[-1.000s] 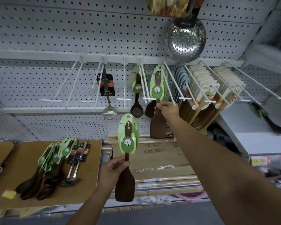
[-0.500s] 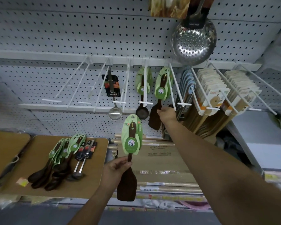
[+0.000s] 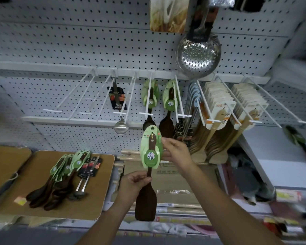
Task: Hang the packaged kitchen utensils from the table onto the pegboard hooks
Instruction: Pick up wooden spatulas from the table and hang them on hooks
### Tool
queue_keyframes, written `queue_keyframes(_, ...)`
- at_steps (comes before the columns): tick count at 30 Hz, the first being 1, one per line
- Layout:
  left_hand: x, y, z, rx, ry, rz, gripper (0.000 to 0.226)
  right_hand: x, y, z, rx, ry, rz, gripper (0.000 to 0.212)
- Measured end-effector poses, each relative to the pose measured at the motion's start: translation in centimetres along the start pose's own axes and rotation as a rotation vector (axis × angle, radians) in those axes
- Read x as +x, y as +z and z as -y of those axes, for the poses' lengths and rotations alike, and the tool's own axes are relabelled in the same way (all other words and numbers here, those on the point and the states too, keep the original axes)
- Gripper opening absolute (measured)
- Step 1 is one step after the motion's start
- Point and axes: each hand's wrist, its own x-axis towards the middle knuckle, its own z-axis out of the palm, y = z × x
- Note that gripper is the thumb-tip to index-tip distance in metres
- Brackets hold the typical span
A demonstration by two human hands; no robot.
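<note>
A dark wooden spatula with a green card stands upright in front of me. My left hand grips its handle just under the card. My right hand pinches the card's right edge. A pile of green-carded wooden utensils and two black-carded metal ladles lie on the brown table at the left. On the pegboard, white hooks carry two groups of green-carded utensils and one metal ladle.
Several bare white hooks stick out at the left of the row. To the right hang pale blue utensils and packs of wooden ones. A steel skimmer hangs above. Cardboard boxes lie below the hooks.
My right hand has left the spatula hanging on the hook and come down to pinch the card of the spatula in my left hand. The view has shifted left and closer.
</note>
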Motion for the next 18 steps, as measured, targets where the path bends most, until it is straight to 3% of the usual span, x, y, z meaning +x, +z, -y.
queue_keyframes(5,-0.2,1.9,-0.5,-0.022,0.019,0.028,0.020,-1.1,-0.8,-0.2,-0.086,-0.034,0.012,0.027)
queue_keyframes(18,-0.6,2.5,-0.1,-0.033,0.018,0.022,0.019,-3.1,-1.3,0.4,-0.083,-0.122,0.019,0.017)
